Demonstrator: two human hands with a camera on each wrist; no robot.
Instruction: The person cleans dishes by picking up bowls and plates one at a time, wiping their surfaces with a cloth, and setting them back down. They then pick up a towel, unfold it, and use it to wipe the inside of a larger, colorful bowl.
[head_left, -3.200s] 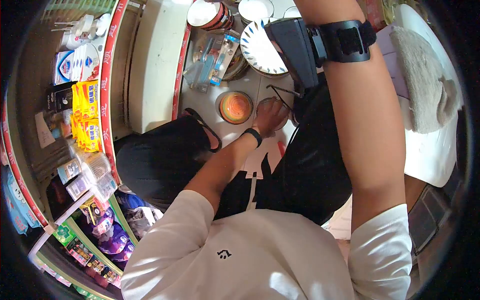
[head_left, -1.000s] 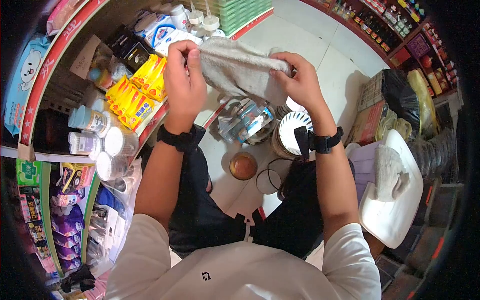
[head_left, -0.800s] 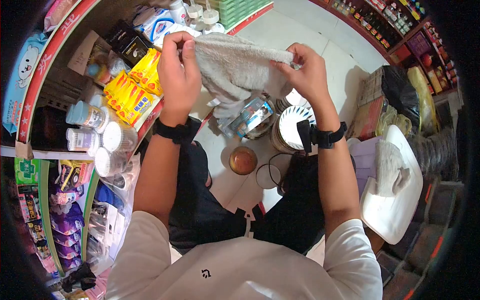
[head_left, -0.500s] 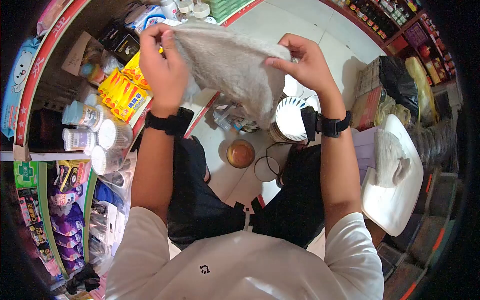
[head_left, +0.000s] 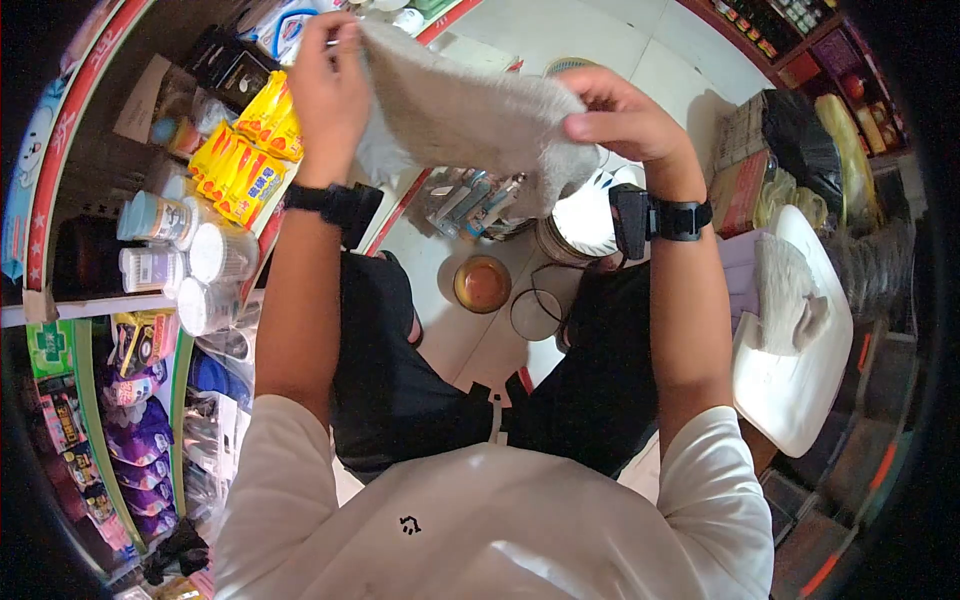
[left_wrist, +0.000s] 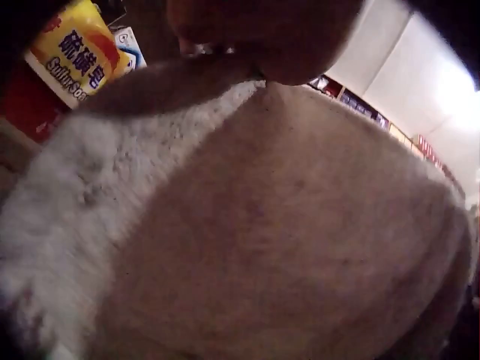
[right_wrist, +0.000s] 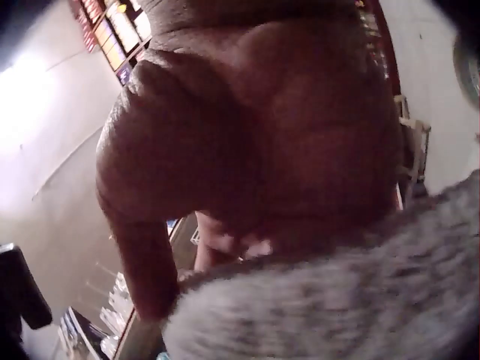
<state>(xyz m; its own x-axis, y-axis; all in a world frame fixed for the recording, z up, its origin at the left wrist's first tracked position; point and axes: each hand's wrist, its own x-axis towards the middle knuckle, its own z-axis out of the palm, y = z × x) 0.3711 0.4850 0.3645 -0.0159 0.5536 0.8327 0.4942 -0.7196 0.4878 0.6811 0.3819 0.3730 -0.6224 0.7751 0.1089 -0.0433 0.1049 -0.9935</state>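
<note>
A grey cloth (head_left: pixel 470 110) hangs stretched between both hands in the head view, over the floor items. The left hand (head_left: pixel 332 95) pinches its upper left corner. At its right end the right hand (head_left: pixel 630 118) grips the edge between thumb and fingers. Cloth (left_wrist: pixel 277 217) fills most of the left wrist view, with the left hand (left_wrist: pixel 262 34) at the top edge of it. In the right wrist view the right hand (right_wrist: pixel 262 127) is dark, above the fuzzy cloth (right_wrist: pixel 322 307).
An orange bowl (head_left: pixel 482 284) and a clear round item (head_left: pixel 536 314) stand on the floor between the legs. Beyond are stacked plates (head_left: pixel 585 222) and packaged items (head_left: pixel 470 205). Shelves with yellow soap packs (head_left: pixel 240 172) line the left; a white stool (head_left: pixel 795 380) bearing another cloth stands right.
The hands have moved apart, spreading the cloth wider; the left went up and left, the right moved rightward. Earlier still, one hand was down at the floor beside the orange bowl.
</note>
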